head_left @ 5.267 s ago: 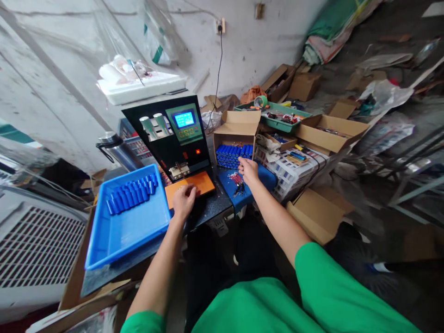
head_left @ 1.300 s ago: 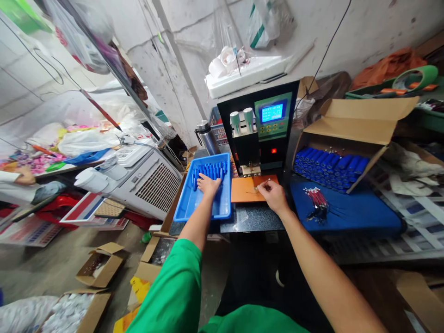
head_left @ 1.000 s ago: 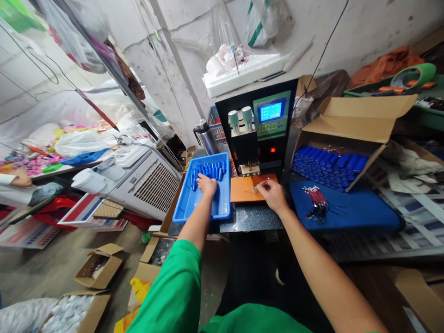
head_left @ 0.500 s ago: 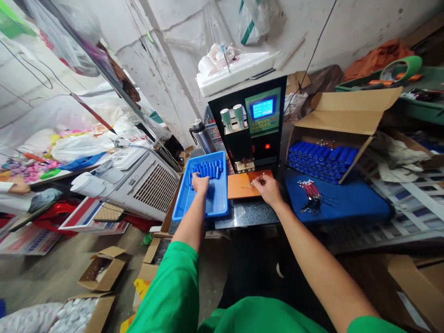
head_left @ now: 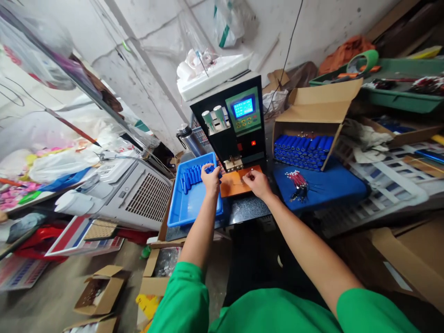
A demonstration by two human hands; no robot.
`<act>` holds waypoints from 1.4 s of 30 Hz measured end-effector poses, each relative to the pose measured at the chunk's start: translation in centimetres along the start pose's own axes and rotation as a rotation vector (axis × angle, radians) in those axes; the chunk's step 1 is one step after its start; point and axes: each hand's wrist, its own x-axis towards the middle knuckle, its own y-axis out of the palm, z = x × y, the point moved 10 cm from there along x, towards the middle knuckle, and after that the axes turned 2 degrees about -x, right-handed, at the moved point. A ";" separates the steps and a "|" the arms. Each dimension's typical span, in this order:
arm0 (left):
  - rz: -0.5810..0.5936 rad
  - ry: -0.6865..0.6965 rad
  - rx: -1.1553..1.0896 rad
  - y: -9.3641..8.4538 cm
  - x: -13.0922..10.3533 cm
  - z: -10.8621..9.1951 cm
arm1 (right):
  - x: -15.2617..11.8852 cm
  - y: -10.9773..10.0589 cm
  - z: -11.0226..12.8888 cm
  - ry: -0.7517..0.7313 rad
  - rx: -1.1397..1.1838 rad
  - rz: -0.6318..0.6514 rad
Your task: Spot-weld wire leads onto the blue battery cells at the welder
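My left hand [head_left: 210, 179] is closed at the right rim of the blue tray [head_left: 194, 203], its fingers round a blue battery cell [head_left: 219, 174] that they partly hide. More blue battery cells [head_left: 191, 175] stand in rows in the tray's far part. Over the orange board [head_left: 231, 184], my right hand [head_left: 257, 183] pinches a thin wire lead, mostly covered by the fingers; a small white tip shows above them. Directly behind the board stands a black spot welder [head_left: 227, 136], its electrodes [head_left: 235, 163] just beyond my hands. Its blue screen [head_left: 243, 108] is lit.
On the right, a cardboard box [head_left: 312, 108] full of blue cells stands on a blue surface [head_left: 333, 187], beside a bundle of red and black leads [head_left: 297, 182]. A steel flask [head_left: 190, 140] is behind the tray. A white slatted unit [head_left: 145, 187] stands left.
My left hand has lifted a cell from the rows and moved right to the tray's edge, near the board. My right hand stays over the board. The view has shifted to the right.
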 end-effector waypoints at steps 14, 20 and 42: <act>0.089 0.254 0.329 3.9 -1.6 -0.1 | 0.1 -0.1 0.8 -0.042 0.012 0.000; 0.172 0.244 0.344 5.3 -1.6 -0.2 | 0.1 0.0 0.8 -0.033 0.016 0.010; 0.212 0.241 0.455 4.9 -2.3 0.0 | 0.0 -0.2 0.7 -0.037 -0.001 -0.011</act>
